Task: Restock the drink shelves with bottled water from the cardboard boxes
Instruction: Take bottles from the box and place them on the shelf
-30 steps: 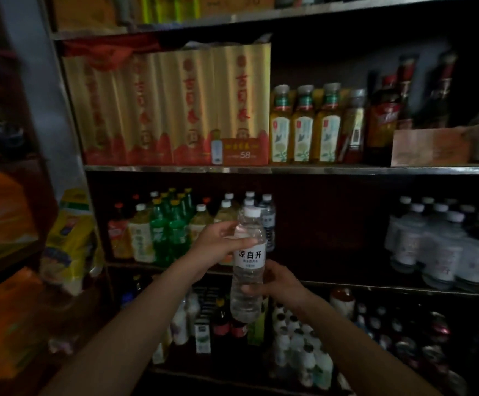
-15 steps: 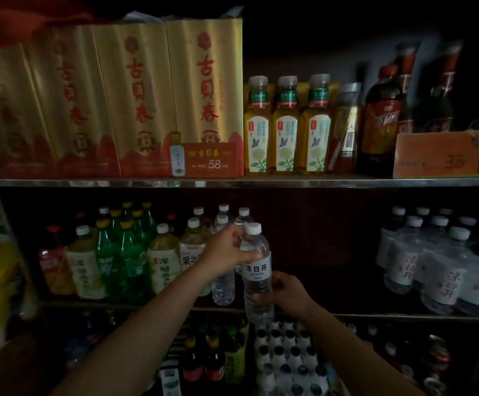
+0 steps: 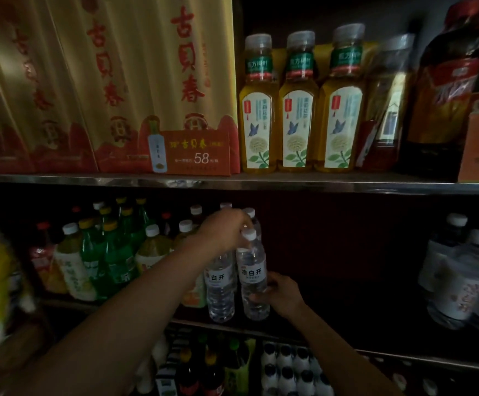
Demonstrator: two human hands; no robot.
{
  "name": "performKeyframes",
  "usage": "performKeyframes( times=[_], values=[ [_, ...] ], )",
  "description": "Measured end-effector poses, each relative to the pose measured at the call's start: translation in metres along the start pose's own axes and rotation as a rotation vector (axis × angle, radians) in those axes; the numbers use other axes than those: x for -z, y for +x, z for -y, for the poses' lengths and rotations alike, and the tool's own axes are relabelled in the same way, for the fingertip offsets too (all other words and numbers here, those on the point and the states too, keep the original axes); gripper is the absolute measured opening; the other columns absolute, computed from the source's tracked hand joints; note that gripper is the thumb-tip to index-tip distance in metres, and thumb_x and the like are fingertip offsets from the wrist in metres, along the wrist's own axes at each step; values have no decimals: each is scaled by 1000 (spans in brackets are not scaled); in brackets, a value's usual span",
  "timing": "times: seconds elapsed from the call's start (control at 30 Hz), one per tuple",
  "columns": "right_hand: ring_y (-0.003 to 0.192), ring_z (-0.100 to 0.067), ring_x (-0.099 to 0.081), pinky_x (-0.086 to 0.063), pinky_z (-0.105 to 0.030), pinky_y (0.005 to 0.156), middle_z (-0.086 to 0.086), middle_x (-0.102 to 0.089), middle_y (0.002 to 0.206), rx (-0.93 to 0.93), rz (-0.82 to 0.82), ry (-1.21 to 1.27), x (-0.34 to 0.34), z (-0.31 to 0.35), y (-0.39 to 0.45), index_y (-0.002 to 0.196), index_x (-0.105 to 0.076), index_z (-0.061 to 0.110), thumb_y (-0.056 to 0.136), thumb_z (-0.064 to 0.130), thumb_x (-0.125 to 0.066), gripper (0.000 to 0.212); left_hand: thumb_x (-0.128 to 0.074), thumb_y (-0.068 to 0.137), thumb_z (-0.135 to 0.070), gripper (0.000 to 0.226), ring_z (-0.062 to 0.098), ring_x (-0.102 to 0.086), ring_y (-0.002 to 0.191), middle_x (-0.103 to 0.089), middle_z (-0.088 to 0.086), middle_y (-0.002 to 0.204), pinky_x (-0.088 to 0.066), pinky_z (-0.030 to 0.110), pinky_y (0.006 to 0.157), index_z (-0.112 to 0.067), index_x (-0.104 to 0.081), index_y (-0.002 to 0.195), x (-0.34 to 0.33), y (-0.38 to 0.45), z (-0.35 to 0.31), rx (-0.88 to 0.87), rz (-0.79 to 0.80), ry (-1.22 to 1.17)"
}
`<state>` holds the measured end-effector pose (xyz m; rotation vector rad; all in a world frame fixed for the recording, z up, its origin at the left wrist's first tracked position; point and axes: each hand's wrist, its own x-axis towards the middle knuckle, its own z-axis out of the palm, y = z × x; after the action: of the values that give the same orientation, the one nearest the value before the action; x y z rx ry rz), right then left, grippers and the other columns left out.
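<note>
Hands (image 3: 282, 292) curled round upright water bottle (image 3: 253, 277) on shelf (image 3: 347, 335)

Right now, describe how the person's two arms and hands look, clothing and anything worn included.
Both forearms are bare from the bottom edge of the picture up to the hands: no sleeve, glove, watch, bracelet or ring shows on the left hand or the right hand. The dim light hides finer detail such as nails or marks. The upper arms are out of view, so any sleeve higher up cannot be told.
</note>
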<state>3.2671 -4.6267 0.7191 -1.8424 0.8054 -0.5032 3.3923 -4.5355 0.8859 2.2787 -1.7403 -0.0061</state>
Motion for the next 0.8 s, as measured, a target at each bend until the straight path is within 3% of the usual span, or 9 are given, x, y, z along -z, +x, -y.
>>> performKeyframes(
  times=[0.1,0.2,0.33,0.47,0.53,0.63,0.8],
  values=[
    [106,-17,-60,-49,-27,85,4,-63,103,39,-45,-16,-8,2,17,115,-61,11,66,19,-88,56,-76,72,-32,24,20,-63,96,-70,0,101,-53,38,82,-26,-70,94,0,13,3,-4,-25,75],
    [101,-16,-59,-48,-25,83,2,-61,101,74,-96,13,-14,5,25,93,-52,19,67,12,-87,44,-72,76,-24,27,20,-63,101,-69,-1,107,-52,34,84,-20,-70,102,-1,25,3,0,-20,101],
    [88,2,-60,-43,-12,71,2,-59,101,118,-103,23,-14,4,36,108,-54,5,68,10,-86,52,-75,74,-24,35,19,-61,107,-66,-2,117,-51,36,89,-20,-67,109,0,34,10,25,-5,60],
    [96,-18,-60,-45,-25,72,-3,-62,103,136,-117,-80,-11,0,47,96,-54,16,63,25,-89,49,-75,76,-26,37,19,-60,110,-65,-2,121,-51,37,90,-25,-67,111,-2,36,15,53,-22,52],
    [98,-20,-60,-47,-28,74,-3,-62,104,131,-112,-106,-11,-2,50,97,-55,17,62,28,-90,50,-74,77,-23,36,19,-60,111,-64,-1,122,-50,35,90,-24,-67,113,-3,36,16,65,-35,27],
    [95,-15,-60,-43,-21,67,5,-61,94,133,-100,-83,-11,-3,50,101,-56,15,64,25,-89,51,-73,79,-19,38,19,-57,115,-60,-1,130,-46,26,89,-18,-66,117,-4,36,14,50,-39,6],
    [101,-19,-62,-46,-25,77,-2,-65,106,94,-73,-57,-10,-6,48,115,-57,7,65,25,-88,62,-65,86,-26,35,22,-57,115,-61,0,127,-46,28,88,-22,-64,120,-8,29,14,34,-88,34]
  ],
)
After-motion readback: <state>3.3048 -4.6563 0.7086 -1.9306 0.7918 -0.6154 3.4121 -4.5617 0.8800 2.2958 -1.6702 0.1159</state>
